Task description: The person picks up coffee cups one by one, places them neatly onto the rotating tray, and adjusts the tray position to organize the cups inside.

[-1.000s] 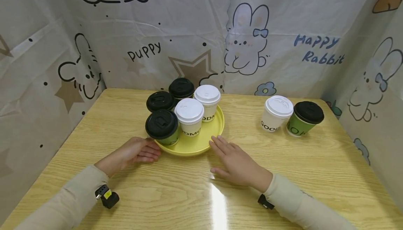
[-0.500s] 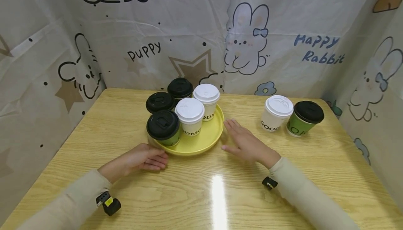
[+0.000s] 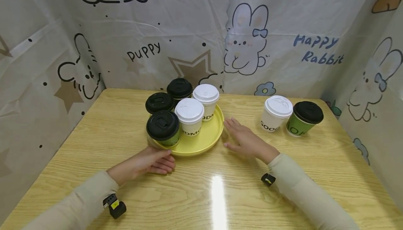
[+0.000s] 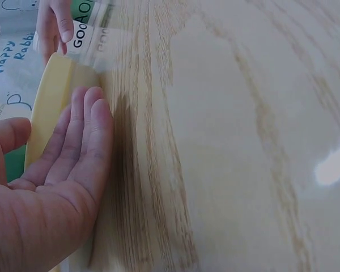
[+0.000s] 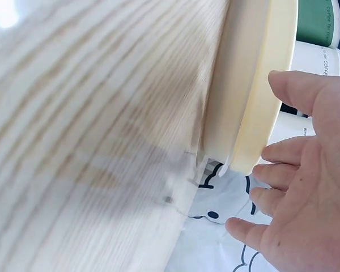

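A round yellow tray (image 3: 209,139) carries several lidded paper cups. At its front left is a green cup with a black lid (image 3: 163,125), beside a white cup (image 3: 189,112). Behind them are another white cup (image 3: 206,97) and two black-lidded cups, partly hidden. My left hand (image 3: 152,162) lies along the front-left rim, palm turned up, fingers straight, thumb near the rim. In the left wrist view those fingers (image 4: 82,136) lie against the tray's side. My right hand (image 3: 248,140) is at the right rim, fingers extended; contact is hard to tell.
To the right stand a white cup with a white lid (image 3: 276,113) and a green cup with a black lid (image 3: 303,119), close together on the wooden table (image 3: 189,195). A printed cloth (image 3: 189,23) hangs behind and along the sides.
My right hand has shifted from the front-right rim to the right side. My left hand has slid right and nearer along the front rim. The tray and its cups have turned very slightly.
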